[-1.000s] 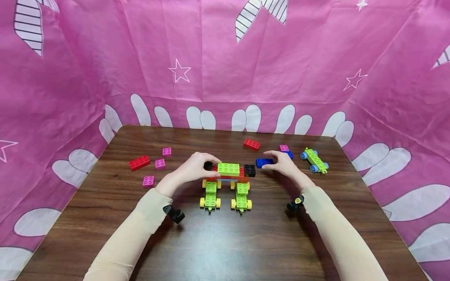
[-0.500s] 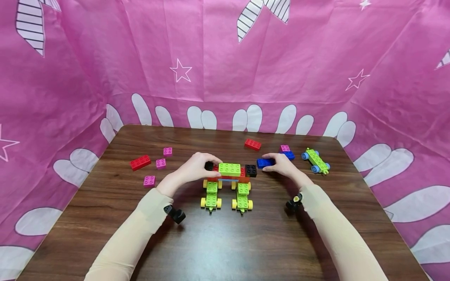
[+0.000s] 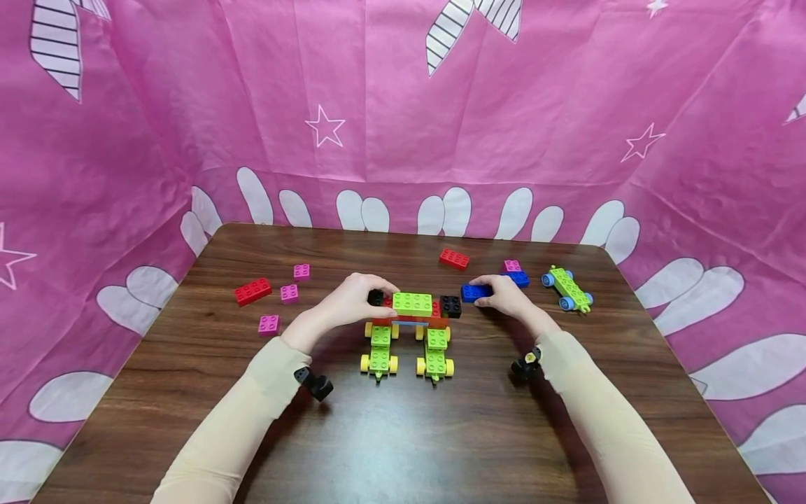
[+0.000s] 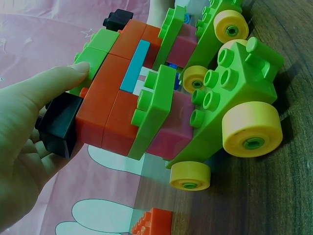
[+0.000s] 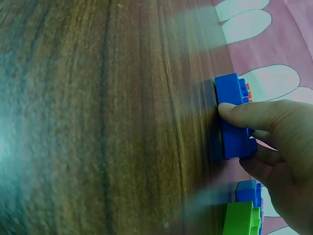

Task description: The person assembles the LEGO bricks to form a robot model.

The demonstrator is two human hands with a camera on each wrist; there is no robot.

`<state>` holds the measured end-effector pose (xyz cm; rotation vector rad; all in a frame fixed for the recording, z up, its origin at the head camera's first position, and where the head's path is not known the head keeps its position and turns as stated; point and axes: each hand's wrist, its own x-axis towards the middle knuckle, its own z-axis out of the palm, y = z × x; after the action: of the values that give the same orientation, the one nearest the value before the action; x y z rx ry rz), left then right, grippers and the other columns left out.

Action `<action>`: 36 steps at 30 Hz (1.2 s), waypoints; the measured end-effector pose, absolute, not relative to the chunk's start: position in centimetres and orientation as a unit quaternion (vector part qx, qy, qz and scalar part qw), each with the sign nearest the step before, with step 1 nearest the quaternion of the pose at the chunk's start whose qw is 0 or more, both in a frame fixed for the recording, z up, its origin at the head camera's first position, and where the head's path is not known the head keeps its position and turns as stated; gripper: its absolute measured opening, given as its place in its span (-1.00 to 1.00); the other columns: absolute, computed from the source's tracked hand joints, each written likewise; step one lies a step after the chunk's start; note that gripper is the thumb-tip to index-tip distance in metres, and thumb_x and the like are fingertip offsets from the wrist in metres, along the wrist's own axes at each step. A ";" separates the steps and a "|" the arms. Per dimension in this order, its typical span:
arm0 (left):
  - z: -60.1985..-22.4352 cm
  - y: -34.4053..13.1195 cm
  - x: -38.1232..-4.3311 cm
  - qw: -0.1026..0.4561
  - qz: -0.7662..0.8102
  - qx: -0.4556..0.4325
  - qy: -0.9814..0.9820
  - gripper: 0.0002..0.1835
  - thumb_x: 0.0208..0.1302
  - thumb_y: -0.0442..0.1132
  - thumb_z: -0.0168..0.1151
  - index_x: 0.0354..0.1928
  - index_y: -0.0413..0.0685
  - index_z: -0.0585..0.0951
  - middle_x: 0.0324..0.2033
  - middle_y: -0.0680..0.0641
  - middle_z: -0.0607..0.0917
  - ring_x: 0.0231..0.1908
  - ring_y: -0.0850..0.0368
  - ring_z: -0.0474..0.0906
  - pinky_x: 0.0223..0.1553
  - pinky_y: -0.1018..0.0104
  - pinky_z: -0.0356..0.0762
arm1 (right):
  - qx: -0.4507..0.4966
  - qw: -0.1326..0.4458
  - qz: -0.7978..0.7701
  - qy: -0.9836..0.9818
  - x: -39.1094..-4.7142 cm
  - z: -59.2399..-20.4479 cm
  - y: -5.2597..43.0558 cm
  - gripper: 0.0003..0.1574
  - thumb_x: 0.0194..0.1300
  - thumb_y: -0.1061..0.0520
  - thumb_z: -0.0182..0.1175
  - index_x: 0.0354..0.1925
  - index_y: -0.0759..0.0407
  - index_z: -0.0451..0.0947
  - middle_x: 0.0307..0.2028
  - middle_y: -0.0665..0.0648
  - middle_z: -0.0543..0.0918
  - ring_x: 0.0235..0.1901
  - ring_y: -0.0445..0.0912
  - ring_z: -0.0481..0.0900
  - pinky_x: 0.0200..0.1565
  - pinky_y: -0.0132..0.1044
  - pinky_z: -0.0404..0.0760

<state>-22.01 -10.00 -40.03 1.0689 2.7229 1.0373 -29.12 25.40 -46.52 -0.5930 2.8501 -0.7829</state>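
Note:
My left hand (image 3: pixel 348 299) holds the upper left end of a toy brick structure (image 3: pixel 411 319). In the left wrist view, the thumb lies on a lime brick (image 4: pixel 100 54) and the fingers pass behind a black brick (image 4: pixel 61 122). Red bricks (image 4: pixel 105 100) form the crosspiece, standing on two lime wheeled bases (image 4: pixel 234 83) with yellow wheels. Right of the structure, my right hand (image 3: pixel 508 297) pinches a blue brick (image 3: pixel 474 293) lying on the table. Its thumb presses the brick's near side in the right wrist view; the fingertips behind are partly hidden.
Red bricks (image 3: pixel 253 291) and several pink bricks (image 3: pixel 269 325) lie to the left on the wooden table (image 3: pixel 403 434). At the back are another red brick (image 3: pixel 454 258), a second blue brick (image 3: pixel 518 278) beside a pink one (image 3: pixel 512 265), and a lime car base (image 3: pixel 567 288) with blue wheels.

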 end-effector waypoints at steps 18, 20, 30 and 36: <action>-40.0 -10.1 -21.9 0.009 0.341 0.346 0.874 -0.53 0.14 -0.09 0.41 0.08 -0.13 0.63 -0.04 -0.08 0.70 -0.03 0.07 0.60 0.05 0.15 0.55 | -0.188 0.015 -0.313 0.931 -27.7 -42.6 23.0 -0.44 0.23 0.08 0.32 0.17 0.23 0.50 0.14 0.32 0.55 0.10 0.21 0.51 0.13 0.14 0.48; -39.9 -10.0 -21.9 0.009 0.345 0.349 0.871 -0.53 0.15 -0.09 0.40 0.07 -0.15 0.63 -0.05 -0.08 0.70 -0.04 0.07 0.61 0.04 0.15 0.55 | -0.191 0.010 -0.322 0.927 -27.5 -41.9 22.5 -0.44 0.23 0.07 0.33 0.16 0.22 0.51 0.13 0.31 0.56 0.08 0.19 0.53 0.10 0.12 0.50; -38.9 -9.8 -22.5 0.011 0.378 0.345 0.859 -0.62 0.22 -0.15 0.34 0.05 -0.15 0.63 -0.07 -0.09 0.72 -0.06 0.09 0.63 0.04 0.15 0.56 | -0.225 -0.025 -0.336 0.914 -26.1 -38.7 20.1 -0.46 0.16 0.08 0.39 0.10 0.20 0.57 0.05 0.27 0.63 0.00 0.12 0.57 0.00 0.03 0.57; -38.5 -9.8 -22.5 -0.008 0.383 0.329 0.863 -0.60 0.25 -0.13 0.32 0.09 -0.13 0.61 -0.04 -0.09 0.70 -0.03 0.05 0.61 0.06 0.12 0.55 | -0.248 -0.032 -0.352 0.902 -25.0 -37.2 18.1 -0.48 0.12 0.08 0.42 0.06 0.17 0.60 -0.01 0.22 0.66 -0.08 0.05 0.57 -0.09 -0.05 0.58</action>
<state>-22.47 -9.76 -38.53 1.0399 2.7254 1.2079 -24.98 18.14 -37.18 -0.7964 2.8933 -1.1289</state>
